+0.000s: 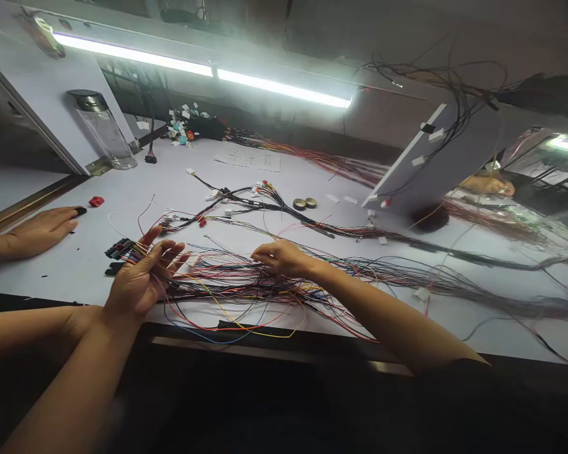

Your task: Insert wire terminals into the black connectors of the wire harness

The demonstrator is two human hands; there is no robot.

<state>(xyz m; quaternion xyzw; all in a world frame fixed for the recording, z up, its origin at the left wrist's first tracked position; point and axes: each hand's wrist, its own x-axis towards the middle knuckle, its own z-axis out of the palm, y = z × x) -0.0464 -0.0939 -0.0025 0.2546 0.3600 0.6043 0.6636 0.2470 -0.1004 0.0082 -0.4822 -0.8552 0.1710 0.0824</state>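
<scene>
My left hand (139, 280) is palm up with its fingers curled. Thin coloured wires run between its thumb and fingers. They lead out of a black multi-pin connector (120, 248) just left of the fingers. My right hand (286, 257) hovers over the middle of the loose wire bundle (227, 271), its fingertips pinched together. What it pinches, if anything, is too small to make out. Red, blue and yellow wires (213, 296) loop below the hands toward the table's front edge.
A co-worker's hand (42, 230) rests flat at the left, near a red connector (96, 201); another forearm (23, 325) reaches behind my left wrist. A taped harness (284, 208), two tape rolls (305, 203), paper (248, 159) and a glass bottle (104, 135) lie or stand beyond. A panel (416, 157) rises right.
</scene>
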